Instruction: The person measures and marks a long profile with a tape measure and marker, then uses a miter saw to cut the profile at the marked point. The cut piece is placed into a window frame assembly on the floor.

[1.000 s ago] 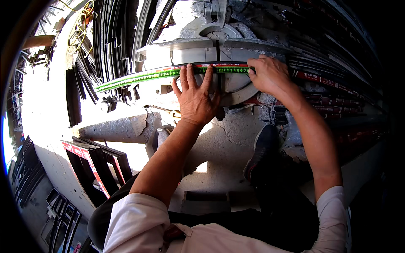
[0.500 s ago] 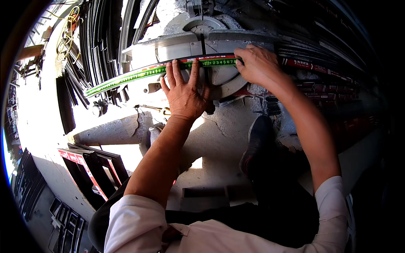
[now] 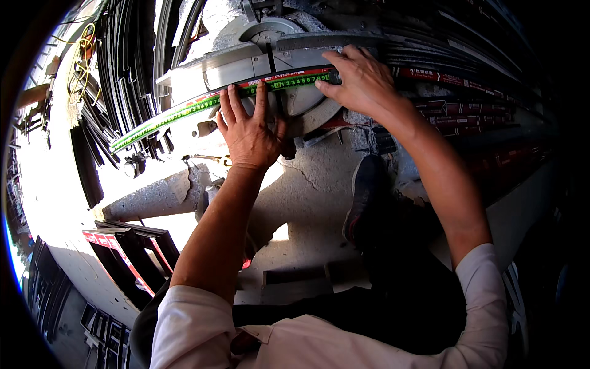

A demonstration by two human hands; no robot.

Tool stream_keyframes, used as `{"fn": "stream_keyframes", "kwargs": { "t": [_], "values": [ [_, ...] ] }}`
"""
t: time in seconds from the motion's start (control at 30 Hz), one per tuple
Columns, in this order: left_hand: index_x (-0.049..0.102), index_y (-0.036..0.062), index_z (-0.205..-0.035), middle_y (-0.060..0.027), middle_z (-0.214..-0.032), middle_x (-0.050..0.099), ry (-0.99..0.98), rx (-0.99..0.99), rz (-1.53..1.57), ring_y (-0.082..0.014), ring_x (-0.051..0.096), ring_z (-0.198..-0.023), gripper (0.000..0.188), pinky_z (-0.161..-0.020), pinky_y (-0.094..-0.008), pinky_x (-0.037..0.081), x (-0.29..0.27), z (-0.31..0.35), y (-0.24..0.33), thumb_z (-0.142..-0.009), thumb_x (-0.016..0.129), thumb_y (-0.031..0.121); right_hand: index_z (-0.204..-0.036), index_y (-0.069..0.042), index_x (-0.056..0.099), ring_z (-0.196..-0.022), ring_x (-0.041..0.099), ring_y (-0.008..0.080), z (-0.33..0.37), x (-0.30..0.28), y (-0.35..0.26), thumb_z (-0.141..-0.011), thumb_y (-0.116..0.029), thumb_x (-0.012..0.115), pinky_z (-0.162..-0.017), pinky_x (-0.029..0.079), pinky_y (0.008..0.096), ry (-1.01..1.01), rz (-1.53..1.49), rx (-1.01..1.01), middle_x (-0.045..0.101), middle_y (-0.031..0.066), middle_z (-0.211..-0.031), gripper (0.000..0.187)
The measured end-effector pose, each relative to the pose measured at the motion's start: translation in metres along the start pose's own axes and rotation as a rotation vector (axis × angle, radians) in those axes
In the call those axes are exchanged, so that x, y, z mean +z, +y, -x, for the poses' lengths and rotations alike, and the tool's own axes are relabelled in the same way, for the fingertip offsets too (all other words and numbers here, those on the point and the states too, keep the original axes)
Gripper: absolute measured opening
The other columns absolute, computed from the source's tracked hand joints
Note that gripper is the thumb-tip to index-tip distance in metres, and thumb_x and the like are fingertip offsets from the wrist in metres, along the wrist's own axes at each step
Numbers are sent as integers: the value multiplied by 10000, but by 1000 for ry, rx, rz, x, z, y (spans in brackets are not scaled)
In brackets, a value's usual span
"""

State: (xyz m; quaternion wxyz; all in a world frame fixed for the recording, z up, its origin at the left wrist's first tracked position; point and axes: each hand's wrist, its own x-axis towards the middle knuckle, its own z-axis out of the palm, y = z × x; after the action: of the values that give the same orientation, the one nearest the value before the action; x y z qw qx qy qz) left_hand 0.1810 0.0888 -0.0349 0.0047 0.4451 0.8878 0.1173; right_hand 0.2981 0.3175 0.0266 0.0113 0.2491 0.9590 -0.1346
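Observation:
A bright green tape measure (image 3: 203,106) is drawn out along a long dark profile with a red printed film (image 3: 279,77). The profile lies across the metal table of a cutting saw (image 3: 230,65). My left hand (image 3: 251,132) is open, with spread fingers laid on the near edge of the tape and profile. At the tape's right end, my right hand (image 3: 365,83) curls over a dark piece, apparently the tape's case, mostly hidden under the palm. Its thumb and forefinger stand apart on either side of the tape.
Bundles of dark profiles (image 3: 132,55) lie at the far left, and red-filmed ones (image 3: 467,114) are stacked at right. Assembled dark frames (image 3: 126,258) stand near left. A yellow cord (image 3: 83,64) hangs at the far left. My shoe (image 3: 367,190) is below the saw.
The view has shifted, so the saw and both hands appear further left and a little higher. My right thumb and forefinger have spread apart, uncovering more of the tape's right end.

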Motion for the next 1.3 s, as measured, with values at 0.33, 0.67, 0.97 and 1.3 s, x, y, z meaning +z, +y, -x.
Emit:
{"fn": "stream_keyframes", "kwargs": {
  "t": [0.33,0.67,0.97,1.3],
  "values": [
    [336,274,-1644,-351,-1639,225,-18,3,1,-535,183,-1544,816,-1180,-684,224,0,1,-2,-918,631,500,-1294,-4,594,-1095,601,363,44,-1,-3,-947,-277,736,-949,505,469,515,-200,-166,604,191,-1193,463],
    [344,264,-1638,-367,-1630,231,-7,4,23,-538,179,-1545,829,-1169,-696,229,2,-1,-2,-897,638,489,-1015,-19,602,-703,657,228,130,102,-1,-923,-101,691,-680,530,373,77,-766,287,650,105,-769,152],
    [345,244,-1639,-373,-1617,249,11,13,27,-543,198,-1534,844,-1166,-680,242,4,0,-1,-882,634,482,-878,-53,650,-557,574,132,112,168,16,-978,-235,696,-471,450,315,-397,-1146,892,634,31,-714,212],
    [338,218,-1643,-390,-1611,242,6,23,12,-559,202,-1523,862,-1171,-641,250,2,-1,0,-876,641,469,-768,-69,638,-479,543,133,101,173,4,-943,-179,732,-414,414,310,-344,-1197,1103,625,36,-656,227]
  ]
}}
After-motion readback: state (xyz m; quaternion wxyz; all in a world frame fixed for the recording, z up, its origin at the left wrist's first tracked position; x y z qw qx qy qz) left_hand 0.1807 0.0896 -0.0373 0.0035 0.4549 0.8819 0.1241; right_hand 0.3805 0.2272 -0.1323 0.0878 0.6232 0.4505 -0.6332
